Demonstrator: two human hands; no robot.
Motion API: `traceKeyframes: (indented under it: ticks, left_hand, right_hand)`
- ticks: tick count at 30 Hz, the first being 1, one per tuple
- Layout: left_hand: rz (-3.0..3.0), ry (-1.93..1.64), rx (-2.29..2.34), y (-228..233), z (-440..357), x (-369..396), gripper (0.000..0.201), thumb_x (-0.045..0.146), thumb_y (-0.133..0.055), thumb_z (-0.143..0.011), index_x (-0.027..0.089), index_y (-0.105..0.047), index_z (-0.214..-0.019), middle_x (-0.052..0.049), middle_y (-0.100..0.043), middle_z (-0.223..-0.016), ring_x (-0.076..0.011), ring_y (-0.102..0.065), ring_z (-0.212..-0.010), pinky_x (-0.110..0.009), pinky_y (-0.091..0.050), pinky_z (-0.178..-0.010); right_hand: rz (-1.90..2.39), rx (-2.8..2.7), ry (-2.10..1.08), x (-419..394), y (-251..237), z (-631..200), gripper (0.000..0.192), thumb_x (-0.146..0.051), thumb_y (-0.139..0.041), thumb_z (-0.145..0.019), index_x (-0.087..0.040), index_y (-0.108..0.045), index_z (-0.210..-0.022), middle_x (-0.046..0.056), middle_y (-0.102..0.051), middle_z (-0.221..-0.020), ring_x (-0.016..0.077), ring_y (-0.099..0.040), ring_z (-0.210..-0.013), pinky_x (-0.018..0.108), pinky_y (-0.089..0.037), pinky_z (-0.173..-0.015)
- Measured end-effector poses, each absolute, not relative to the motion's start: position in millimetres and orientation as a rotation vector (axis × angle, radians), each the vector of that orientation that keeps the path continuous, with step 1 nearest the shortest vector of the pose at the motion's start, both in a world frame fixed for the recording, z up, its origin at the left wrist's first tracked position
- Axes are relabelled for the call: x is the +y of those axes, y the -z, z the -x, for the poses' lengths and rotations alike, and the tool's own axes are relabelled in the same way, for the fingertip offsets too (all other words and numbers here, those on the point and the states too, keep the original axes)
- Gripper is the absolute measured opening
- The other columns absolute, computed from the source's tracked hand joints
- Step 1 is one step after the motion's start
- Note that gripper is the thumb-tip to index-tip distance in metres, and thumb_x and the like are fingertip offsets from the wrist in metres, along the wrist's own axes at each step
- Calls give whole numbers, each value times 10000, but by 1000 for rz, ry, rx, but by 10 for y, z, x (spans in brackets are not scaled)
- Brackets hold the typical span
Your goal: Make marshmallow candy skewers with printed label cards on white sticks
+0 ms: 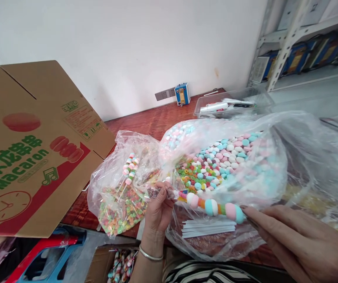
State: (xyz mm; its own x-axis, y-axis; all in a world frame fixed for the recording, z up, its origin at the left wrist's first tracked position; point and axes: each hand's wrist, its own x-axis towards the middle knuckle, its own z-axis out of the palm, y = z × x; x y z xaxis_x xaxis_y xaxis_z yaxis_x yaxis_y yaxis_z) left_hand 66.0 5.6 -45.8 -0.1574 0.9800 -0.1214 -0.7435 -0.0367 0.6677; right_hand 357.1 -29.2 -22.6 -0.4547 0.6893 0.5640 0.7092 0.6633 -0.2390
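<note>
The left hand point(159, 210) pinches the left end of a candy skewer strung with pink, white and aqua domed sweets and orange and green rings point(212, 207); this skewer lies nearly level between the 2 hands. The right hand point(302, 237) has its fingers stretched to the aqua end; whether they grip it, I cannot tell.

Taking the skewer as the clock's centre, thin white sticks point(208, 228) lie at 6 o'clock and a large clear plastic bag point(270, 184) of pastel sweets point(233, 157) and fruit-coloured rings point(186, 175) opens at 12. A smaller clear plastic bag point(95, 196) sits at 9, with finished-looking skewers point(131, 169) at 10. An open brown cardboard box point(96, 268) holds more at 8, below the reddish wooden desk point(145, 124).

The step in hand appears to be filling or straightening this skewer; the next move seemingly calls for steady support at both ends.
</note>
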Motion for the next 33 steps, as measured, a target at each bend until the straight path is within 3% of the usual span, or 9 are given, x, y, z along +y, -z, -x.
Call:
traceKeyframes:
  ticks: [8,17,23,28,33]
  left_hand:
    - [-410,-1559,677,481,-728,47,226,214,-836,-659,184,-637,-761,20,-586,-781,-81,-557,-706,-196,-470,-690]
    - [-693,-1462,614,463,-721,26,220,301,-802,-709,179,-619,-693,16,-533,-728,-94,-514,-683,-219,-416,-656]
    - [-406,-1558,731,429,-853,63,166,203,-810,-694,168,-671,-777,-7,-670,-815,-117,-620,-811,-239,-491,-789]
    - [-184,-1566,693,348,-1015,129,46,171,-699,-806,148,-690,-844,-40,-722,-859,-144,-672,-845,-266,-546,-782]
    - [-150,-1569,609,276,-1061,202,84,114,-595,-865,131,-678,-859,-23,-690,-785,-140,-672,-818,-295,-557,-825]
  right_hand:
    - [1147,-2212,-59,-333,288,-3616,409,-302,-442,-954,-366,-510,-1353,77,-676,-1080,252,-660,-955,339,-539,-736]
    - [1182,-2193,-338,-342,316,-3643,291,-303,-468,-943,-306,-639,-1179,58,-737,-1030,227,-720,-894,266,-592,-735]
    - [1143,-2149,-257,-331,276,-3530,246,-247,-481,-922,-247,-624,-1122,68,-740,-1004,201,-730,-856,229,-595,-683]
    - [1126,-2103,-255,-428,401,-3398,297,-232,-468,-942,-223,-612,-1201,67,-746,-1038,190,-736,-881,229,-599,-701]
    - [1155,-1969,-578,-527,510,-3279,294,-233,-510,-940,-233,-644,-1202,45,-759,-1074,170,-742,-901,198,-585,-763]
